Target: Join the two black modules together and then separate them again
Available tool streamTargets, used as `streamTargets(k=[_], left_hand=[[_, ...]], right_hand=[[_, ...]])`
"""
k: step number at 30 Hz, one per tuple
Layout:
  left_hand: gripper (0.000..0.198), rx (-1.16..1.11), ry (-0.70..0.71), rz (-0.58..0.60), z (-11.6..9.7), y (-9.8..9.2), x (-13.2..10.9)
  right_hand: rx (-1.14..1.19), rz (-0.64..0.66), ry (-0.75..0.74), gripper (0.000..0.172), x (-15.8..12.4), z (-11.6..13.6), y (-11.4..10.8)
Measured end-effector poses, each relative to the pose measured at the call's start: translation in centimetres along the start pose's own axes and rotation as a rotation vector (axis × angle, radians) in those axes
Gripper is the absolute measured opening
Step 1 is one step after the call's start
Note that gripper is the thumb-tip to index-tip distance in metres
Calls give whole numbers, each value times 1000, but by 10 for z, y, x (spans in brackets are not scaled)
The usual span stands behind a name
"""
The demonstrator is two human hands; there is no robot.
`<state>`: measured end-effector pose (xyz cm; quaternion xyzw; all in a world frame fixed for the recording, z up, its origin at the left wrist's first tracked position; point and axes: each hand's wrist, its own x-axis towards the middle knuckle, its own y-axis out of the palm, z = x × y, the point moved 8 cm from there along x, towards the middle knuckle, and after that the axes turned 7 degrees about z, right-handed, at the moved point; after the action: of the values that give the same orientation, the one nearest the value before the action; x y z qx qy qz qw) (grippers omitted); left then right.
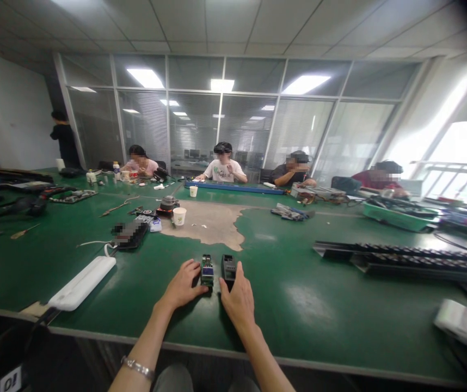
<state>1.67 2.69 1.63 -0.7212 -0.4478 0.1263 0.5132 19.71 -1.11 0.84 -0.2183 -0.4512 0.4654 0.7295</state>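
Note:
On the green table, my left hand [184,286] grips a small green circuit board [207,271] with a blue part on it, thumb at its near end and fingers along its left side. A short gap to the right, my right hand [239,296] holds a dark grey plastic housing [228,267] with openings in its top, between thumb and fingers. The two pieces are apart from each other. The undersides of both are hidden.
A white power strip [82,283] lies to the left, with a dark device [131,234] beyond it. Paper cups [179,216] stand ahead. Black metal rails [400,261] and a green basket [400,216] are on the right. Several people sit across the table.

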Motion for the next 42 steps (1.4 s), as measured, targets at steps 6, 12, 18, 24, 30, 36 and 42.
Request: streamTargets(k=[6,12,18,24,30,36,42], left_hand=[[56,-3,27,4,-7,-3,0],[54,-26,2,-10,-5,-3,0],[46,-50,48,-76,-5,-3,-1],[83,-108,-11,-191,15,1,-5],[83,-121,-47,-159,17,4,-3],[80,-54,-140,-3,21,7,-5],[72,78,-189,-19,19,9,-8]], right_hand=[[115,12,67,72,2,4,-14],[252,15,56,74,14,45,-32],[228,65,14,73,20,80,-20],[177,108,16,74,18,85,-6],[121,139,26,76,12,83,6],[86,196,49,80,1,76,16],[77,166,24,79,4,76,19]])
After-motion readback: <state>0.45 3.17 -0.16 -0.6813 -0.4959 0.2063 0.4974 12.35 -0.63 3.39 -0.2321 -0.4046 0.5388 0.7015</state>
